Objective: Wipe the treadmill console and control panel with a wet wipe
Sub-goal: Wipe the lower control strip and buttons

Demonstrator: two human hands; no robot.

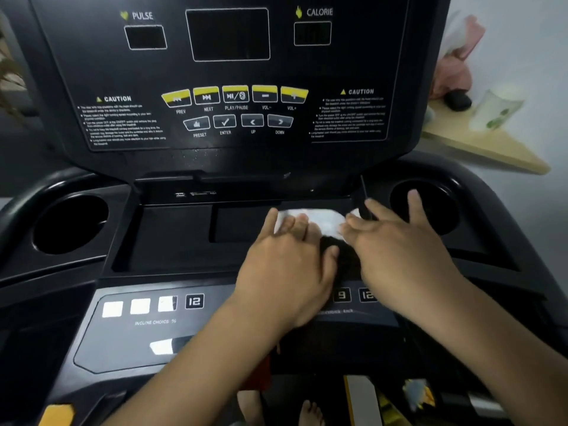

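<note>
Both hands lie flat, fingers stretched out, on the wipe (pixel 310 221) in the tray (pixel 172 238) of the console (pixel 215 142). The left hand (pixel 285 265) presses the wipe's left part under its fingertips (pixel 289 224), and the right hand (pixel 396 250) presses the right part. The wipe shows white just beyond and between the fingers; neither hand grips it.

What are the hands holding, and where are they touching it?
Both hands, left hand and right hand, press a white wet wipe flat on the black treadmill tray, fingers on its near edge. Neither hand grips it.
</note>
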